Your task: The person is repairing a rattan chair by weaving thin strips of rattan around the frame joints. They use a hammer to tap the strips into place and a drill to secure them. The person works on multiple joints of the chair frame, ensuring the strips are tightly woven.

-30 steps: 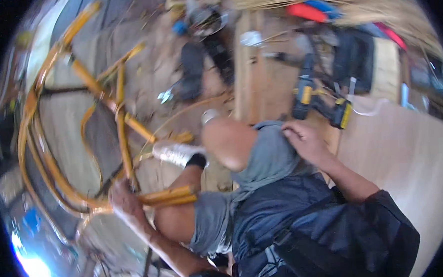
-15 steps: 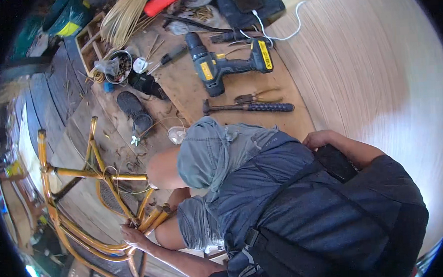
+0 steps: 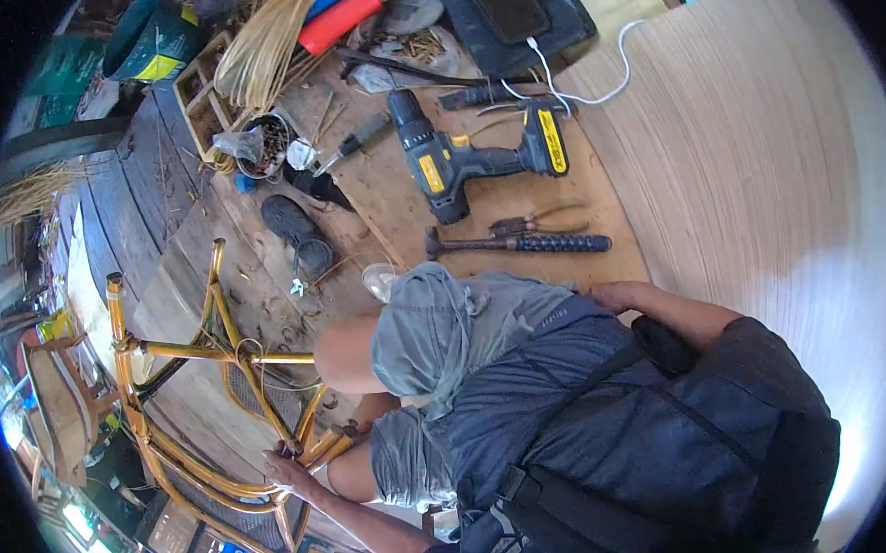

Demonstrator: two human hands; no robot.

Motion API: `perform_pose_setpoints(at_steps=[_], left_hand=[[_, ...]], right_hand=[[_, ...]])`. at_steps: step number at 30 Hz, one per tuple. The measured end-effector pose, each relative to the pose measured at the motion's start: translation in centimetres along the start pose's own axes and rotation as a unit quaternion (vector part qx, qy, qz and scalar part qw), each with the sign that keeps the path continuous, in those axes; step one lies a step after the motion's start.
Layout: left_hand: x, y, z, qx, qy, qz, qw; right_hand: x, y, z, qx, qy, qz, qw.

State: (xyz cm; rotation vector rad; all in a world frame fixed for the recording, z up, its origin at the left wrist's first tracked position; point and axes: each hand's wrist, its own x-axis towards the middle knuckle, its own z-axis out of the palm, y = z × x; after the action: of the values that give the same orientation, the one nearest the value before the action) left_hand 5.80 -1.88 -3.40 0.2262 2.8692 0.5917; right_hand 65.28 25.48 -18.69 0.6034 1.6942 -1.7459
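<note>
A rattan chair frame (image 3: 181,348) of glossy golden-brown poles, with dark mesh panels, lies tipped over in front of me, its legs pointing up. My left hand (image 3: 293,473) is closed around its poles, close to where several cut pole ends meet beside my knee. A thin loose strand loops around one of the poles. My right hand (image 3: 619,295) rests by my hip at the edge of the pale wood sheet; its fingers are partly hidden behind my clothing, and no object shows in it. Nearest to it lies a hammer (image 3: 521,244) with a dark textured grip.
Beyond the hammer lie pliers (image 3: 540,218) and a cordless drill (image 3: 467,160). A dark shoe (image 3: 295,229), a bowl of small pieces (image 3: 266,146) and a bundle of pale strips (image 3: 261,51) sit farther off. A large wood-grain sheet (image 3: 746,130) spans the right. A white cable (image 3: 594,98) crosses its edge.
The whole view has shifted, so things appear slightly right and lower. My left hand keeps its hold on the chair frame. My right hand is now more hidden beside my hip.
</note>
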Motion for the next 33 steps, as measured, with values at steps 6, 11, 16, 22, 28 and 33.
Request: perform_pose_setpoints(at_steps=[6,11,16,22,28,33], left_hand=[[0.0,-0.8,-0.5,0.106,0.019,0.058,0.993],[-0.9,0.2,0.2,-0.056,0.030,-0.022,0.998],[-0.4,-0.8,0.2,-0.046,0.011,-0.029,0.998],[-0.8,-1.0,0.3,-0.001,0.030,-0.017,0.999],[-1.1,0.3,-0.2,0.044,0.043,0.045,0.997],[-1.5,1.8,-0.4,0.110,0.041,0.047,0.992]], right_hand=[[0.4,-6.1,-4.2,-0.032,0.167,0.097,0.981],[1.4,-8.5,-5.0,-0.062,0.242,0.042,0.967],[2.3,-12.9,-6.4,-0.112,0.325,0.000,0.939],[4.8,-17.6,-8.6,-0.130,0.343,-0.040,0.930],[6.8,-20.8,-9.2,-0.154,0.289,-0.018,0.945],[9.1,-23.5,-9.5,-0.119,0.241,0.016,0.963]])
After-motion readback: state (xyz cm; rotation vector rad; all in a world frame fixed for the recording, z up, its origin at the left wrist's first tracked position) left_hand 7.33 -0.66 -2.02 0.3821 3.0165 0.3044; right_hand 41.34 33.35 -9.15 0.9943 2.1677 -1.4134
